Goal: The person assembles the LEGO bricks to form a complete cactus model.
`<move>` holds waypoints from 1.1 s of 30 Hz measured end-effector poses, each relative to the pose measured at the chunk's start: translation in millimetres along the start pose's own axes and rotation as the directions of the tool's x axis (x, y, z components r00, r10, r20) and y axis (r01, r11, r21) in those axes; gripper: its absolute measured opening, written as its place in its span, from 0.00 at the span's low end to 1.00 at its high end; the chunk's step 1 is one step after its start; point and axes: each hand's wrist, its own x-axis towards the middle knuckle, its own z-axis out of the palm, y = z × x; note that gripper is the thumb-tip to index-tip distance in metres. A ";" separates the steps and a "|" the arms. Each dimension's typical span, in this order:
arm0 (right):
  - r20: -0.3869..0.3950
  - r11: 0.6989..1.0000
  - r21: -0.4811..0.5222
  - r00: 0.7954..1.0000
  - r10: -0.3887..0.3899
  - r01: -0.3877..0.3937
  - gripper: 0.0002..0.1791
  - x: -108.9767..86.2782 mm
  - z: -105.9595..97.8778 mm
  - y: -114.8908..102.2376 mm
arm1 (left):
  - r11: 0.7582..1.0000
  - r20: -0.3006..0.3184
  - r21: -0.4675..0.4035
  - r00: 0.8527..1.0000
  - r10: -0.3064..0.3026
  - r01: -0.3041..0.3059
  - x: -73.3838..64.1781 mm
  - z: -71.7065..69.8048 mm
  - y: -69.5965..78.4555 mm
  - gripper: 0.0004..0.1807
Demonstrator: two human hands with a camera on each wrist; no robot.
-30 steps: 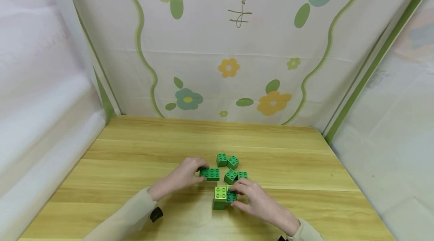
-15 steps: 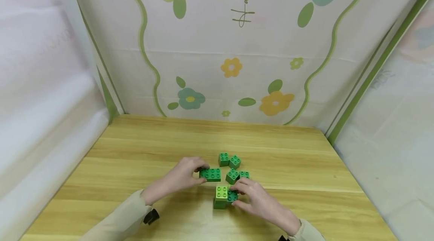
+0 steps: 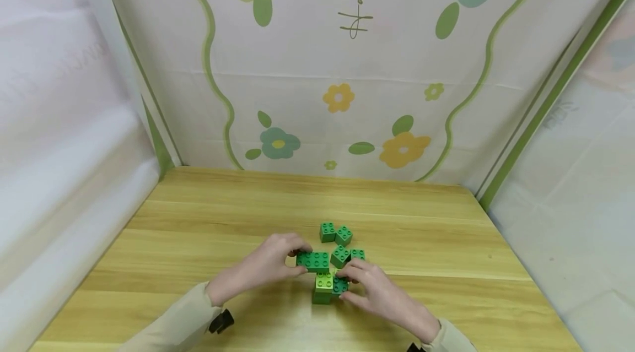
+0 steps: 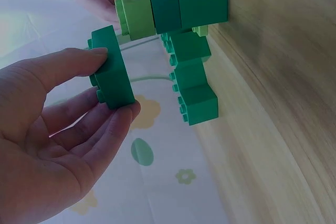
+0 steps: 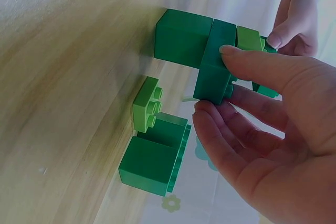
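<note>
My left hand [image 3: 263, 266] pinches a long green building brick [image 3: 315, 260] by its left end, studs up. The brick is raised off the table, close behind the small stack's lime brick [image 3: 324, 280]. That lime brick sits on a dark green brick [image 5: 214, 74], which rests on a green block [image 5: 184, 38] standing on the table. My right hand [image 3: 372, 288] holds the dark green brick's overhanging right end between thumb and fingers. In the left wrist view, the long brick [image 4: 113, 72] stands apart from the lime brick [image 4: 139, 15].
Several loose green bricks [image 3: 327, 232] lie on the wooden table [image 3: 223, 203] just behind the stack. A flat lime brick [image 5: 145, 107] lies beside them, under my right hand. Cloth walls [image 3: 297, 54] with printed flowers rise at the table's back and sides.
My left hand has carried the long green brick right and toward me, up to the stack. My right hand has stayed on the dark green brick.
</note>
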 end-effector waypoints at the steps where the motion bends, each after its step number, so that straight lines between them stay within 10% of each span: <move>1: 0.001 1.000 0.001 1.000 -0.002 0.002 0.18 0.0 0.1 0.2 | 1.000 0.001 -0.003 1.000 0.003 -0.003 -0.2 0.3 0.5 0.16; 33: -0.001 1.000 0.028 1.000 -0.006 0.006 0.18 -0.2 1.7 1.9 | 0.999 0.034 -0.037 0.999 0.029 -0.028 -6.5 4.1 10.1 0.15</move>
